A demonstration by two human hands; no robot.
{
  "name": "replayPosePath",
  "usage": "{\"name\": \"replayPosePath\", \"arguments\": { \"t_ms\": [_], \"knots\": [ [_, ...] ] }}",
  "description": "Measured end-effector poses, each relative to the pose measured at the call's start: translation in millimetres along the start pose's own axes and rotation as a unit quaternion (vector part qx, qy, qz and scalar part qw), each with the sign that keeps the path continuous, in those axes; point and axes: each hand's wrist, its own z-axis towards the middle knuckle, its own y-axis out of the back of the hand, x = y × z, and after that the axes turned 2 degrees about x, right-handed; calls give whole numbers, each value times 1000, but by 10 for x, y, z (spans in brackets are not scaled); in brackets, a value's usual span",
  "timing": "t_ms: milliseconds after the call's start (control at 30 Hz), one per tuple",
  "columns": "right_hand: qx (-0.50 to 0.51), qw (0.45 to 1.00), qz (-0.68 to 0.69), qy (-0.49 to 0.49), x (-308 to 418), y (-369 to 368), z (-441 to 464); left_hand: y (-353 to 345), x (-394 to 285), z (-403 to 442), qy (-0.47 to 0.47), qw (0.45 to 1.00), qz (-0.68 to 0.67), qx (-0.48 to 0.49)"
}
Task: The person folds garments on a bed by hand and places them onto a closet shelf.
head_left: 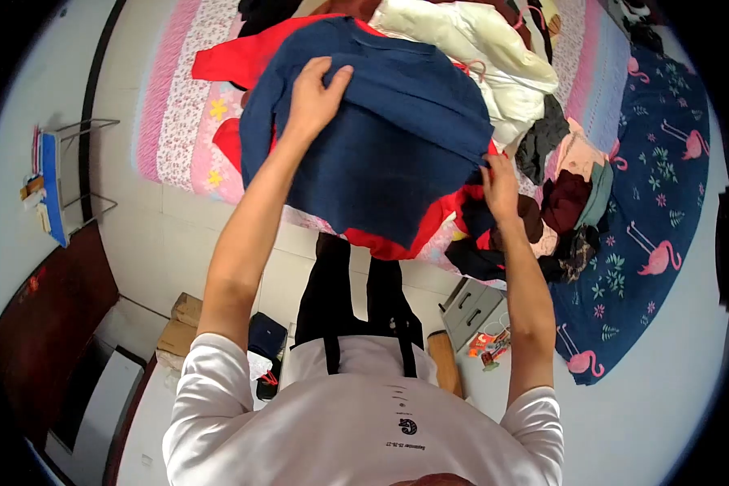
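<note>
A navy blue long-sleeved top (364, 154) lies spread over a red garment (233, 61) on the bed. My left hand (319, 95) rests on the upper left of the navy top, its thumb apart from the fingers. At the top's right edge, my right hand (500, 188) has its fingers closed on the navy cloth. Red fabric shows along the lower hem and beside the right hand.
A cream puffy garment (494, 69) lies behind the top. Dark and maroon clothes (565, 198) are heaped to the right, next to a flamingo-print cloth (648, 202). The pink patterned bed (178, 121) extends left. A grey drawer unit (471, 312) stands below.
</note>
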Motion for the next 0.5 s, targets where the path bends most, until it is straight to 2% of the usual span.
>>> {"name": "replayPosePath", "arguments": {
  "t_ms": [67, 100, 133, 200, 233, 333, 400, 467, 500],
  "knots": [
    [16, 999, -25, 35, -13, 80, -24, -6, -136, -38, 99, 995, 2, -4],
    [40, 998, -28, 38, -61, 65, -53, -15, -148, -53, 110, 993, 27, -25],
    [61, 997, -33, 33, -73, 42, -66, -69, 26, -73, 62, 995, 64, -50],
    [104, 993, -46, 21, -95, -24, -72, -99, 290, -215, 143, 984, 103, -20],
    [109, 993, -49, 27, -94, -55, -63, -76, 330, -297, 146, 987, 60, -33],
    [103, 994, -19, -43, -13, -135, -12, 150, 395, -624, 92, 979, 77, -162],
    [81, 994, -8, -73, 102, -132, 30, 411, 683, -936, 107, 959, 127, -230],
    [38, 997, 2, -74, 217, -128, 86, 605, 1248, -1411, 298, 913, 20, -278],
    [17, 998, 10, -65, 287, -116, 123, 708, 1429, -1628, 325, 907, 109, -245]
  ]
}}
